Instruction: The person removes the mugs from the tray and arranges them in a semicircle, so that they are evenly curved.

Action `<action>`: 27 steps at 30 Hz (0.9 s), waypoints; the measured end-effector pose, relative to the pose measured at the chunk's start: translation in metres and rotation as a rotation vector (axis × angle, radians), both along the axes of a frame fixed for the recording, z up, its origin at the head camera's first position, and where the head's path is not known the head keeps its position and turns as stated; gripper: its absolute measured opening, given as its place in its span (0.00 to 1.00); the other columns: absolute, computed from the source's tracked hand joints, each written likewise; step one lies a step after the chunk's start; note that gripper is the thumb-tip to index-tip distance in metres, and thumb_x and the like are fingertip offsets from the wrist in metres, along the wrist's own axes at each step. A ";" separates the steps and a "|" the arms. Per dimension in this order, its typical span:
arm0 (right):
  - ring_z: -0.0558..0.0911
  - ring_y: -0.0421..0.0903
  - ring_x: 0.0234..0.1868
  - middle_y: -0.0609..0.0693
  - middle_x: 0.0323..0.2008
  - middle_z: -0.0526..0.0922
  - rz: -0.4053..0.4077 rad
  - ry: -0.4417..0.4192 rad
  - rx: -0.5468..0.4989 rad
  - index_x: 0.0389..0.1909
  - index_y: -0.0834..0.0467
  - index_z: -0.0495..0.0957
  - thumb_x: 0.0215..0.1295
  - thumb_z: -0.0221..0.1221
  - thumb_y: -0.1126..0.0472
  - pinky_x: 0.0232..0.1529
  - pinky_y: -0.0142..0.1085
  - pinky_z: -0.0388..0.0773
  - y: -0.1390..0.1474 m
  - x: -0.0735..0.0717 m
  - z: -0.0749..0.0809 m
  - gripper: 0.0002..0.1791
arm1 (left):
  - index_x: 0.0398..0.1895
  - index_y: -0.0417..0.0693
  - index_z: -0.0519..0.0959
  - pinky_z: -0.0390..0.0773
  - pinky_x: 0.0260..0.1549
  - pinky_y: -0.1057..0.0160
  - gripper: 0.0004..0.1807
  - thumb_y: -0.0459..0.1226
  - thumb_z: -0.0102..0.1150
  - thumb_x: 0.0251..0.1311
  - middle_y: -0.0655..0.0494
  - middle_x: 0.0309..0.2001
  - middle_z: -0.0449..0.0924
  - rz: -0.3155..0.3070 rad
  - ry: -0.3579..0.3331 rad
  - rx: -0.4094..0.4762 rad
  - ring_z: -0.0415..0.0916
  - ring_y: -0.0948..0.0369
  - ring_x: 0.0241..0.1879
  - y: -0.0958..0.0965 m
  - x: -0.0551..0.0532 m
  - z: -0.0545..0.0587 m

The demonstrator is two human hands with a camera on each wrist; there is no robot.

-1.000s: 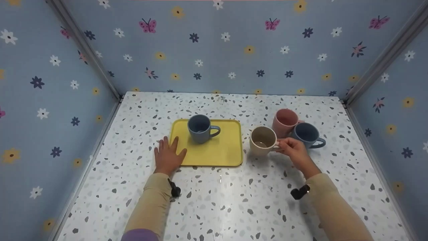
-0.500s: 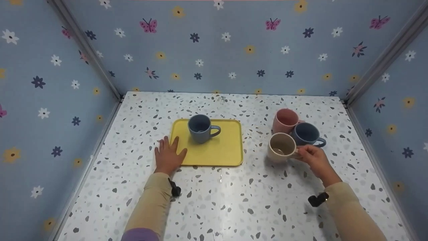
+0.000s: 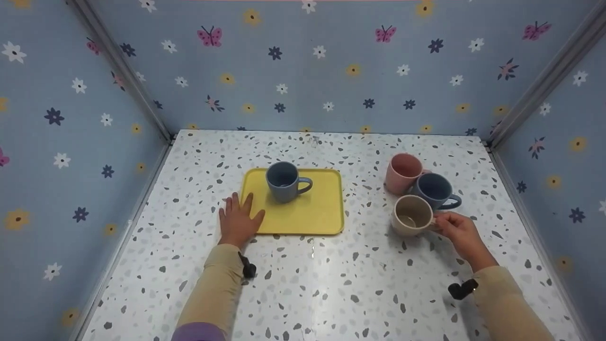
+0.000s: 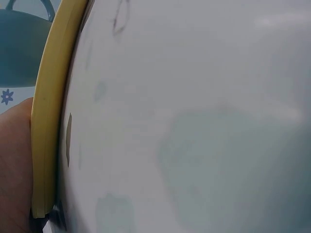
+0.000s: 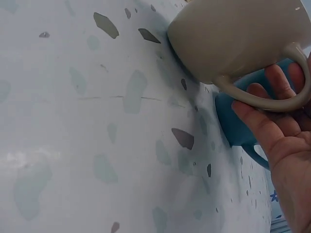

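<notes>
A beige mug (image 3: 412, 215) stands upright at the right, close in front of a blue mug (image 3: 433, 191). My right hand (image 3: 461, 235) holds its handle, fingers at the loop in the right wrist view, where the beige mug (image 5: 243, 39) partly hides the blue one (image 5: 231, 116). My left hand (image 3: 239, 222) lies spread over the left edge of a yellow tray (image 3: 303, 220), fingers straight. On that tray sits another blue mug (image 3: 283, 183), its handle pointing right. The left wrist view catches the tray's rim (image 4: 51, 107) beside part of the hand (image 4: 17, 165).
Behind the beige mug a pink mug (image 3: 402, 174) stands right beside the blue one. The speckled white table (image 3: 312, 284) is bounded by flowered blue panels (image 3: 303, 66) at the back and both sides, with grey metal posts (image 3: 544, 80) at the corners.
My right hand has carried the beige mug rightward and toward me, from beside the tray to in front of the blue mug. The left hand and the tray stay where they were.
</notes>
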State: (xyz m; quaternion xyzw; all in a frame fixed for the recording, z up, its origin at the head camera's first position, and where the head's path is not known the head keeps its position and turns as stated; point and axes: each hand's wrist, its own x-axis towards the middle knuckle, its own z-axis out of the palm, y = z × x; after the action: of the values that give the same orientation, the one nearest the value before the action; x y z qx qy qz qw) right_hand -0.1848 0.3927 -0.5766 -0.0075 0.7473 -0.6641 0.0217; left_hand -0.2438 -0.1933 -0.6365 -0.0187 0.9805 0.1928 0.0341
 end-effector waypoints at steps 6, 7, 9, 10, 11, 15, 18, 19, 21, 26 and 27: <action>0.86 0.38 0.43 0.39 0.43 0.87 0.010 -0.013 0.018 0.42 0.84 0.70 0.75 0.56 0.65 0.46 0.32 0.84 0.010 0.006 -0.002 0.19 | 0.81 0.54 0.54 0.37 0.71 0.31 0.42 0.63 0.42 0.71 0.32 0.79 0.38 0.002 0.011 -0.003 0.36 0.36 0.78 0.001 0.001 0.002; 0.86 0.38 0.43 0.39 0.43 0.87 0.009 -0.017 0.020 0.42 0.84 0.70 0.75 0.56 0.65 0.46 0.32 0.83 0.012 0.006 -0.003 0.19 | 0.81 0.54 0.53 0.37 0.72 0.31 0.42 0.63 0.42 0.71 0.32 0.80 0.38 0.003 0.011 -0.004 0.36 0.36 0.78 0.001 0.001 0.002; 0.86 0.37 0.44 0.39 0.43 0.87 0.006 -0.025 0.028 0.42 0.82 0.71 0.76 0.56 0.64 0.47 0.32 0.83 0.014 0.006 -0.003 0.19 | 0.82 0.55 0.53 0.36 0.72 0.32 0.42 0.63 0.41 0.71 0.32 0.80 0.37 0.003 0.005 -0.004 0.35 0.36 0.78 0.000 0.001 0.002; 0.86 0.37 0.44 0.39 0.43 0.87 0.004 -0.028 0.033 0.41 0.80 0.72 0.76 0.56 0.64 0.46 0.32 0.83 0.016 0.006 -0.004 0.18 | 0.82 0.55 0.52 0.35 0.72 0.32 0.42 0.64 0.40 0.71 0.33 0.80 0.37 0.001 -0.001 -0.001 0.34 0.36 0.78 0.000 0.001 0.002; 0.86 0.37 0.44 0.39 0.43 0.87 0.000 -0.033 0.034 0.41 0.80 0.73 0.75 0.56 0.63 0.46 0.32 0.83 0.017 0.006 -0.004 0.17 | 0.82 0.55 0.51 0.35 0.72 0.32 0.42 0.64 0.40 0.71 0.33 0.80 0.36 0.001 -0.007 -0.005 0.33 0.37 0.78 0.000 0.000 0.002; 0.85 0.39 0.44 0.39 0.41 0.87 -0.006 -0.049 0.046 0.41 0.76 0.75 0.76 0.56 0.62 0.46 0.32 0.83 0.021 0.008 -0.005 0.17 | 0.82 0.56 0.50 0.34 0.72 0.32 0.43 0.65 0.38 0.71 0.33 0.80 0.34 -0.004 -0.022 -0.016 0.32 0.37 0.78 0.000 0.000 0.002; 0.85 0.40 0.44 0.40 0.40 0.87 -0.010 -0.057 0.028 0.41 0.76 0.74 0.76 0.56 0.61 0.46 0.32 0.83 0.023 0.008 -0.007 0.17 | 0.82 0.56 0.51 0.35 0.72 0.32 0.43 0.65 0.39 0.71 0.33 0.80 0.35 -0.004 -0.023 -0.017 0.32 0.37 0.78 0.001 -0.001 0.003; 0.85 0.39 0.44 0.40 0.41 0.87 -0.008 -0.056 0.029 0.42 0.77 0.74 0.76 0.56 0.61 0.46 0.32 0.83 0.024 0.008 -0.007 0.18 | 0.82 0.56 0.51 0.35 0.72 0.32 0.43 0.65 0.39 0.71 0.33 0.80 0.35 -0.003 -0.023 -0.016 0.32 0.37 0.79 0.001 -0.001 0.003; 0.85 0.38 0.44 0.40 0.41 0.87 -0.010 -0.051 0.018 0.42 0.79 0.72 0.76 0.56 0.62 0.46 0.32 0.83 0.024 0.008 -0.007 0.19 | 0.82 0.55 0.51 0.35 0.72 0.32 0.42 0.64 0.40 0.71 0.34 0.80 0.35 0.000 -0.021 -0.006 0.32 0.37 0.79 0.001 0.000 0.004; 0.84 0.38 0.43 0.39 0.41 0.86 -0.017 -0.056 0.031 0.43 0.83 0.68 0.76 0.56 0.62 0.45 0.32 0.83 0.024 0.008 -0.007 0.22 | 0.82 0.54 0.53 0.35 0.72 0.31 0.42 0.63 0.41 0.72 0.33 0.80 0.37 0.001 -0.017 0.004 0.33 0.37 0.79 0.001 0.000 0.004; 0.84 0.38 0.43 0.39 0.41 0.86 -0.016 -0.058 0.036 0.44 0.83 0.67 0.76 0.56 0.62 0.45 0.32 0.83 0.024 0.008 -0.007 0.22 | 0.82 0.54 0.52 0.35 0.72 0.31 0.42 0.63 0.40 0.72 0.33 0.80 0.37 0.000 -0.019 0.001 0.33 0.37 0.79 0.001 0.000 0.004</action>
State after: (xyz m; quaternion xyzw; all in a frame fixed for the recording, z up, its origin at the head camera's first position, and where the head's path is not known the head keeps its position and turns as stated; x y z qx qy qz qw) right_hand -0.1771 0.4169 -0.5839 0.0180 0.7581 -0.6507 0.0383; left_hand -0.2435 -0.1923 -0.6327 -0.0207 0.9800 0.1931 0.0434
